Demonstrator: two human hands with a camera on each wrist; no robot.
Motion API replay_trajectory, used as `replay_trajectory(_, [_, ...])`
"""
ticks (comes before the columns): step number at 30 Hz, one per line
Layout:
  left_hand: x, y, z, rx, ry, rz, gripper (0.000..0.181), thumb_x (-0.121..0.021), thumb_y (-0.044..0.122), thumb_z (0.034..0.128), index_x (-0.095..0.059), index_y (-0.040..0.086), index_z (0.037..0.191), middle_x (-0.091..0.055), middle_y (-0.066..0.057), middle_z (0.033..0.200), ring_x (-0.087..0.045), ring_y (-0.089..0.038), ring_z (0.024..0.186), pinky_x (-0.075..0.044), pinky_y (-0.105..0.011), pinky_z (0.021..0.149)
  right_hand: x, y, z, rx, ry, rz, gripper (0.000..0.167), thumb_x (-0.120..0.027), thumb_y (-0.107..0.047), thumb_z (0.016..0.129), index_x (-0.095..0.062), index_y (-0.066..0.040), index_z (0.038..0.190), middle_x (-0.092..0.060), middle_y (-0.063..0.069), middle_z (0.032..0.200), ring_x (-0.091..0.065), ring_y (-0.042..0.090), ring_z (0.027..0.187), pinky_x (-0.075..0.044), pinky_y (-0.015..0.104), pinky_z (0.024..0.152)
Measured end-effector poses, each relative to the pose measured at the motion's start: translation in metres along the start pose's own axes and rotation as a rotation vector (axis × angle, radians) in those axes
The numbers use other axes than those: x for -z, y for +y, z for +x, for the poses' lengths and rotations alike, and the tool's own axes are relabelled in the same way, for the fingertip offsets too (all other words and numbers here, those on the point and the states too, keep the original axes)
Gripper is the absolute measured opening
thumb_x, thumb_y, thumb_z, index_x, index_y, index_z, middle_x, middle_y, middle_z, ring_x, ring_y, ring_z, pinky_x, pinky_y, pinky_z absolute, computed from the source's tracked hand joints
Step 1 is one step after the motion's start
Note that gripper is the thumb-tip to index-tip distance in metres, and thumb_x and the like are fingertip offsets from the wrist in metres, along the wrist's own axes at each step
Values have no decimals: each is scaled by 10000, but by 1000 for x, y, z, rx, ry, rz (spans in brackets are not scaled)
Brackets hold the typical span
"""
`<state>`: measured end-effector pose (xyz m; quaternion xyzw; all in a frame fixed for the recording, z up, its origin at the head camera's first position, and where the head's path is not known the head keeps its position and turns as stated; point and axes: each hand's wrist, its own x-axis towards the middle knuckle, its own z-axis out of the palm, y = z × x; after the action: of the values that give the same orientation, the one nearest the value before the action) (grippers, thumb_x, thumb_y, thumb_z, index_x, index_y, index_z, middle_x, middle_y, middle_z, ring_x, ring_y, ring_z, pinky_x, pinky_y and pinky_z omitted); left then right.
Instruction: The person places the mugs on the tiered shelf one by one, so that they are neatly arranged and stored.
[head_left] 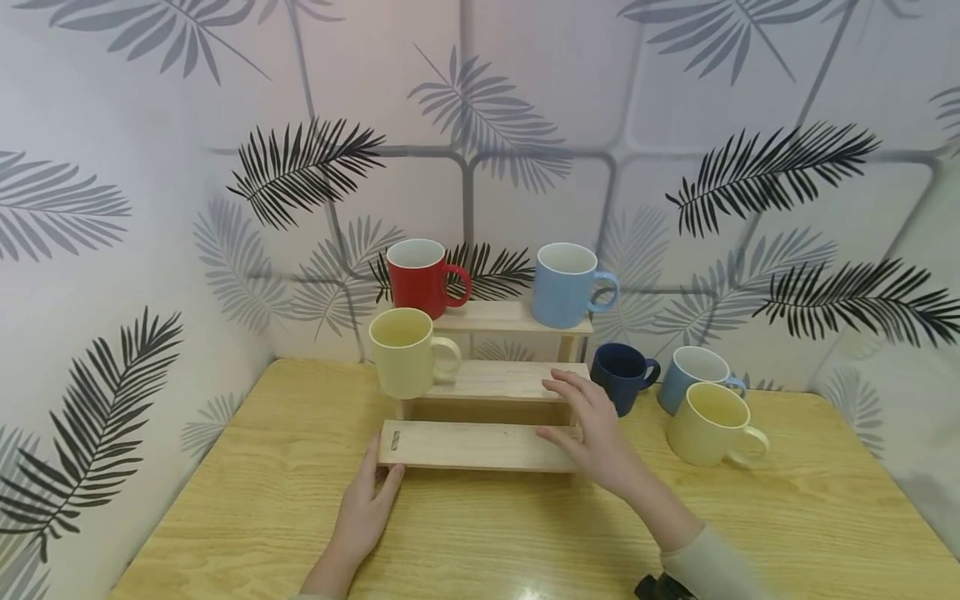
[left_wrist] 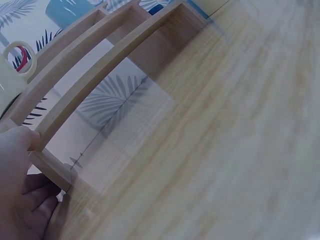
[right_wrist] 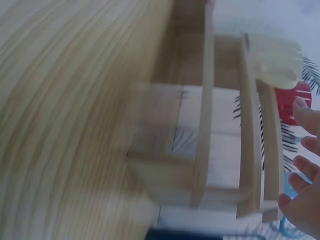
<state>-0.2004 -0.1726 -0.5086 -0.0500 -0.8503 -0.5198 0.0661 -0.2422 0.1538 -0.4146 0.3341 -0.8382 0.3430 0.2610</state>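
On the counter (head_left: 465, 533), clasping the wooden rack (head_left: 480, 446) by its left end with the left hand (head_left: 366, 510), spreading the right hand (head_left: 600, 437) near its right end; running lengthwise left to right, stepping down nearward; appearing half filled, leaving three mugs (head_left: 697, 437) at right, carrying a yellow mug (head_left: 401, 360), then a red mug (head_left: 411, 285) and a light-blue mug (head_left: 557, 292).

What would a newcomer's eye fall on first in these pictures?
Probably the red mug at the left of the top tier of the wooden rack, with a light blue mug at that tier's right. Next, the bold black leaves on the wall behind, and the left hand holding the rack's lower left end.
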Motion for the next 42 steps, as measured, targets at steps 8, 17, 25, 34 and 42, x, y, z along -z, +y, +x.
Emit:
replay_trajectory(8, [0,-1,0,-5,-3,15,738,-430,432,1010,-75,51,1533,-301,-261,1485,-404,-421,1288,-319,-547,1056,34,22,-31,3,-22,-269,634,-792,-212,760,-531,-3,1299,-469,209,1355,-403,425,1225,-315,643,898])
replay_trajectory(17, [-1,0,0,5,8,24,739,-434,445,1005,-88,66,1536,-318,-264,1475,-413,-419,1283,-321,-550,1054,83,58,-61,-84,33,-455,623,-785,-82,736,-516,1,1292,-465,228,1330,-433,467,1155,-332,676,846])
replay_trajectory(25, [-1,1,0,12,9,34,732,-433,447,1004,-96,76,1538,-307,-261,1483,-417,-424,1278,-316,-551,1057,122,87,-92,-311,26,-456,590,-687,-236,890,-432,11,1361,-409,267,1367,-393,545,1141,-303,716,805])
replay_trajectory(34, [0,-1,-1,8,14,39,732,-437,445,1004,-102,72,1537,-309,-260,1482,-416,-423,1279,-318,-545,1057,139,109,-107,-394,39,-377,696,-732,-165,849,-360,66,1391,-392,344,1339,-376,592,1136,-283,759,825])
replay_trajectory(42, [-1,-2,-2,4,8,41,730,-431,443,1007,-93,72,1537,-287,-260,1492,-400,-425,1289,-315,-536,1059,145,123,-118,-431,35,-266,582,-717,-71,849,-426,176,1288,-484,404,1188,-447,568,1060,-349,668,868])
